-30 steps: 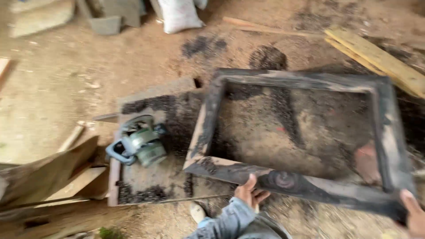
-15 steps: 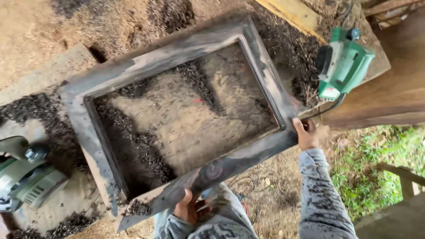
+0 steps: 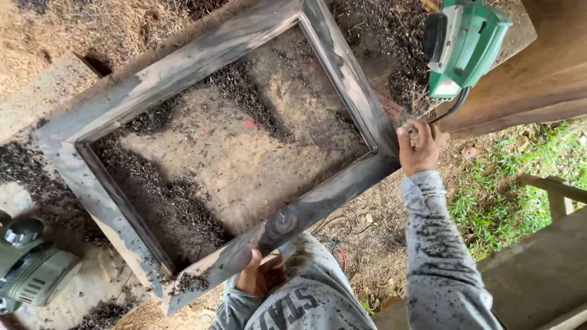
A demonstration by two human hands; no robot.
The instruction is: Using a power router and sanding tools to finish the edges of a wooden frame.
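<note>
Under the frame (image 3: 342,67), left hand (image 3: 260,278) half hidden, sander (image 3: 27,269) cropped

A person holds a dark, weathered wooden frame (image 3: 214,140) by its near rail. The left hand (image 3: 260,275) has its grip under that rail close to the body, and the right hand (image 3: 419,146) clasps the frame's near right corner. Both grey sleeves (image 3: 440,256) are flecked with dark shavings. Dark wood shavings (image 3: 183,214) lie in drifts on the sawdust-covered ground inside the frame. A green power planer (image 3: 468,43) rests on a board just beyond the right hand, its cord trailing toward that hand. A grey power tool (image 3: 30,269) lies at the lower left. Grass (image 3: 501,195) shows at the right.
</note>
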